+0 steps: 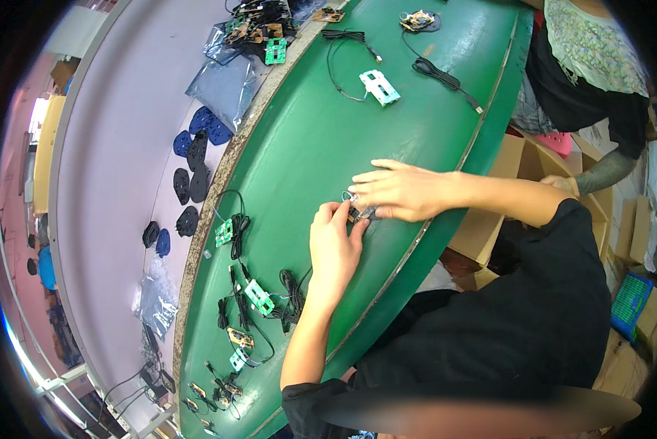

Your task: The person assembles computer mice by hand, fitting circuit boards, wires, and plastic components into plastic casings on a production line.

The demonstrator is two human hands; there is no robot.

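Note:
Over the green conveyor belt [299,139], both hands meet at a small dark circuit board [356,214], partly hidden by the fingers. My left hand [334,245] grips its near side between thumb and fingers. From the right, my right hand [401,192] reaches across with its thumb and fingertips on the piece, some fingers stretched out. A short loop of light wire [349,196] shows between the fingertips. A black cable runs off beside my left wrist.
Farther along the belt lie a white-green board [379,86] and a coiled black cable [438,72]. Several cabled green boards [258,296] lie at left. Dark blue and black shells [196,150] and plastic bags [226,91] rest on the pale side table. A co-worker's hand [560,184] is by cardboard boxes.

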